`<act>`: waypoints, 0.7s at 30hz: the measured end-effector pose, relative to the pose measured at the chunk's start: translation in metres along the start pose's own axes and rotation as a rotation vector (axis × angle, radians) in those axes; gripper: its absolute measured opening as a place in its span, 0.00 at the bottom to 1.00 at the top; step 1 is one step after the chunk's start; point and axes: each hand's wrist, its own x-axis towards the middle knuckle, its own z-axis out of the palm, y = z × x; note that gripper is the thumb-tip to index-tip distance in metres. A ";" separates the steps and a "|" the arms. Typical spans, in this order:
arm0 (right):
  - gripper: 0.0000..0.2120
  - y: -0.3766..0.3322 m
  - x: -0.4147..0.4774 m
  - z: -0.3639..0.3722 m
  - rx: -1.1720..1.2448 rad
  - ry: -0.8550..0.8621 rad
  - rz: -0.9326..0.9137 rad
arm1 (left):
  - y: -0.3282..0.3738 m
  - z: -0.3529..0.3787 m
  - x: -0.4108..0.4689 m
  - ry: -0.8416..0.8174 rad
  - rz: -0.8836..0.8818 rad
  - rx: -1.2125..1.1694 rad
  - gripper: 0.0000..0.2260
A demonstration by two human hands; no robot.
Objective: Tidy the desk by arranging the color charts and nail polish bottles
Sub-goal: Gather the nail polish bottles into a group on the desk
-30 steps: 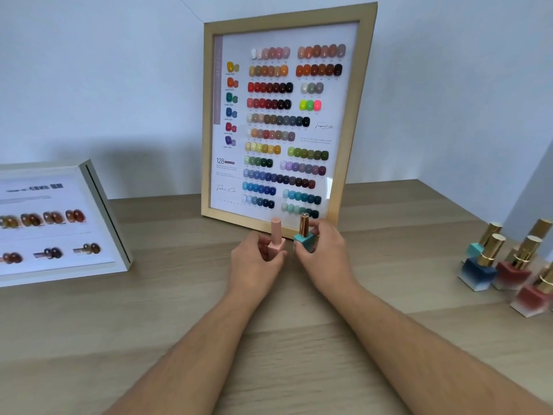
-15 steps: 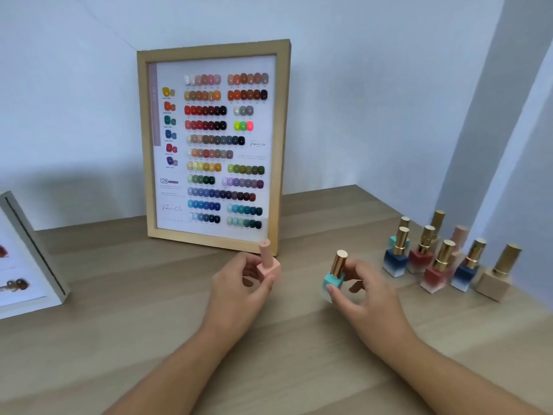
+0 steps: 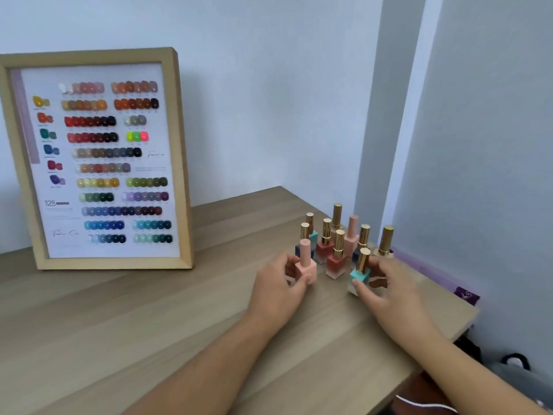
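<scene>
Pink bottle (image 3: 305,266) stands tall in left hand (image 3: 276,290), fingers wrapped on it | teal bottle (image 3: 360,275) stands tall in right hand (image 3: 386,290), fingers pinching it | both sit at front of bottle group (image 3: 336,235), near bench (image 3: 149,324) right edge | group lies just behind both hands | color chart (image 3: 98,160) stands far left.

A pale wood-grain worktop (image 3: 119,324), streaked in tan and beige; a light wooden-framed colour chart (image 3: 98,163) with a white card carrying rows of small swatches in pinks, oranges, reds, greys, neon green and pink, yellows, greens, purples and blues; a pale pink bottle (image 3: 305,266) with a matching pink cap; a turquoise bottle (image 3: 360,278) fading paler below, gold-capped; behind, clustered bottles (image 3: 332,247) in brick red, navy, teal and peach, mostly gold-capped; pale blue-grey walls (image 3: 269,85).
</scene>
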 end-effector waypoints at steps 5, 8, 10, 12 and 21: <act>0.15 0.011 0.009 0.002 -0.038 0.010 0.048 | 0.002 0.019 0.013 0.003 -0.024 0.039 0.09; 0.17 0.013 0.011 0.004 -0.036 -0.021 0.063 | 0.001 0.022 0.014 -0.009 -0.036 0.075 0.10; 0.19 0.015 0.011 0.004 -0.040 -0.054 0.076 | 0.001 0.023 0.013 -0.009 -0.026 0.099 0.10; 0.20 0.014 0.011 0.004 -0.040 -0.069 0.084 | 0.000 0.024 0.012 -0.012 -0.011 0.112 0.10; 0.22 0.002 0.000 -0.005 0.056 0.048 0.040 | 0.002 0.003 -0.006 0.100 0.077 0.088 0.12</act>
